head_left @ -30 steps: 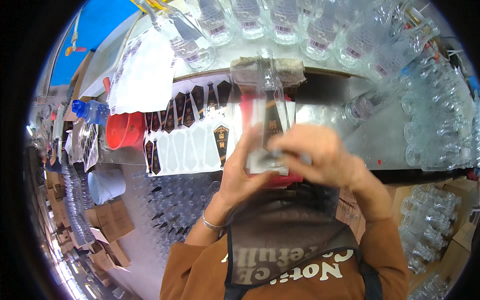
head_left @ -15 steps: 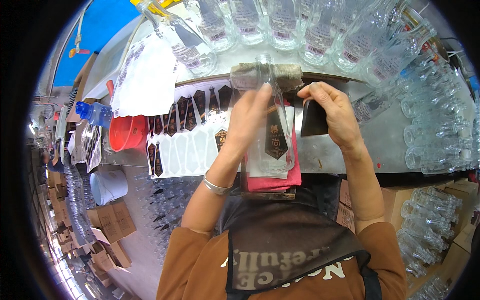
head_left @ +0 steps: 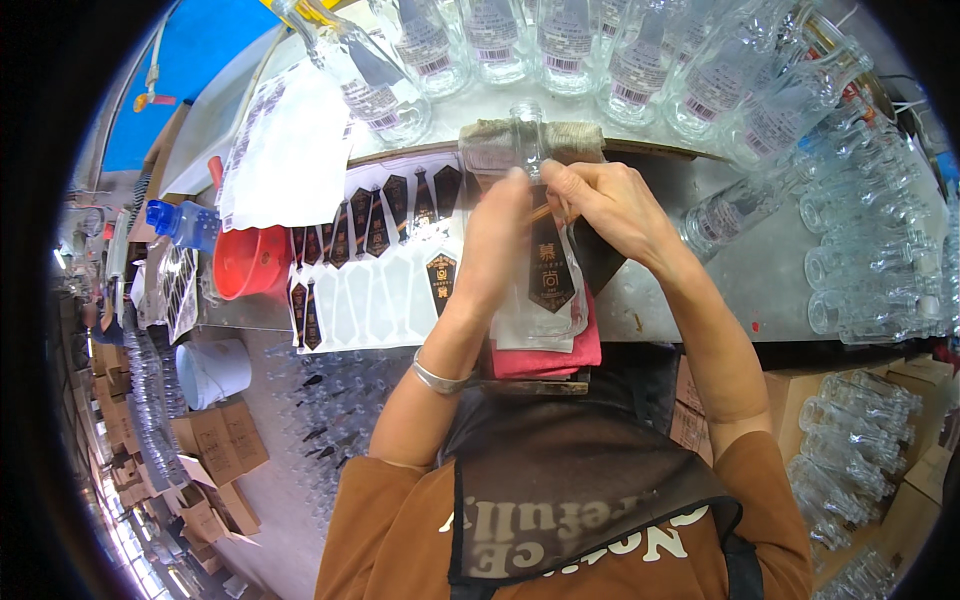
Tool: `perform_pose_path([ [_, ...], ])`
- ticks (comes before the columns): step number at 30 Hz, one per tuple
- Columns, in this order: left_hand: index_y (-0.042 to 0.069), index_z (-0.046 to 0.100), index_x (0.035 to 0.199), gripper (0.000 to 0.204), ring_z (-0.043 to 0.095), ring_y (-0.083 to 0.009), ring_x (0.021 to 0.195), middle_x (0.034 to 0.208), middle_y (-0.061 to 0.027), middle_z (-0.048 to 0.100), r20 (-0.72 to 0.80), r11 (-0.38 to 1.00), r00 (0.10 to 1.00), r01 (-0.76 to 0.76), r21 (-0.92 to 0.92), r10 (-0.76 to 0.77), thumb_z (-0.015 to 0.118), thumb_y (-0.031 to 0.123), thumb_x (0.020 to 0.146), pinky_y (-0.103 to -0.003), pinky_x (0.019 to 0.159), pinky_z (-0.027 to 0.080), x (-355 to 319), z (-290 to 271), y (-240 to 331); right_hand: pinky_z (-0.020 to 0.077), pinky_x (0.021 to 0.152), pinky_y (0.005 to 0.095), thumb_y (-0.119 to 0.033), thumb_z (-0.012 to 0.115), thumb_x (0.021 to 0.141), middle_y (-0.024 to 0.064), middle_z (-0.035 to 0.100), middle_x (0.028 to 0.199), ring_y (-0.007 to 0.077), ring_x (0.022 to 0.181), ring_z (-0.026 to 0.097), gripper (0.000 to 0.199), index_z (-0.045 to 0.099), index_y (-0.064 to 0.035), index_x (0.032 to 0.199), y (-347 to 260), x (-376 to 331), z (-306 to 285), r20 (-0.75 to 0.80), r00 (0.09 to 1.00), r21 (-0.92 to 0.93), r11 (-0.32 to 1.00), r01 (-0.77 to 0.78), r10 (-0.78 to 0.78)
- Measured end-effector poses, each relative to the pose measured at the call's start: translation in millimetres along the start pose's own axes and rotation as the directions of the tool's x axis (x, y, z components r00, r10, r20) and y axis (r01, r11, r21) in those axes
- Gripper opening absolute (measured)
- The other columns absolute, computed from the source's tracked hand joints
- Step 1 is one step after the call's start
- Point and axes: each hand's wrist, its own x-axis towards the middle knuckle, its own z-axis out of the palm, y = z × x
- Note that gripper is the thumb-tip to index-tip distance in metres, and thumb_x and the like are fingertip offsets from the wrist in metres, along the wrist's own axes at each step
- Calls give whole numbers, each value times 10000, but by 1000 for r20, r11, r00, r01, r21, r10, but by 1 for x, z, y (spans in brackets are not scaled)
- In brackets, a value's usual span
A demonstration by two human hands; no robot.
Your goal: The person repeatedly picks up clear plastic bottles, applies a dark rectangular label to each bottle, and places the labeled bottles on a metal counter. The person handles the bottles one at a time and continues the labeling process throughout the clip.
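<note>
A clear glass bottle (head_left: 574, 318) lies on a pad in front of me, neck away from me, with a black tie-shaped label (head_left: 550, 270) along its body. Its neck rests on a rolled greyish cloth (head_left: 580, 136). My left hand (head_left: 497, 240) is at the bottle's left side, thumb near the neck; motion smears its fingers. From the right, my right hand (head_left: 610, 205) has its fingers pinched together at the label's upper end. A dark flat piece (head_left: 603, 262) shows beneath this hand, apparently held in it. Under the bottle are white sheets and a red cloth (head_left: 545, 362).
Left of the bottle lies a sheet of black labels (head_left: 385, 300), partly peeled. Beyond it are white papers (head_left: 285, 150) and a red container (head_left: 250, 262). Several clear bottles (head_left: 565, 45) stand along the far side; more lie at right (head_left: 860, 280). A white bucket (head_left: 213, 372) sits lower left.
My right hand has moved left onto the bottle, bringing the dark flat piece partly under it. My left hand stays beside the bottle, still blurred.
</note>
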Motion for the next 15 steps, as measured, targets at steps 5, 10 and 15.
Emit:
perform_pose_path([
  [5,7,631,1128,486,646,-117,838,983,-71,696,-25,977,986,-159,144,164,408,438,1097,-264,769,518,-3,9,3,493,708,301,-508,540,1010,63,654,685,130,698,620,592,673,21,779,-2,-1,2,-9,999,-16,999,32,-32],
  [10,11,627,1125,483,623,-92,808,957,-56,686,-16,985,986,-167,43,167,398,436,1100,-248,731,504,-1,10,-1,506,709,310,-524,533,1003,78,663,691,145,688,644,605,680,17,776,1,3,1,11,999,19,999,30,-30],
  [15,-13,628,1066,450,613,-127,848,959,-64,664,-10,992,994,-112,-63,112,429,390,1091,-290,782,507,-14,21,17,520,729,311,-544,524,994,89,672,689,170,691,678,636,684,23,753,-3,8,-1,38,999,-106,994,0,4],
])
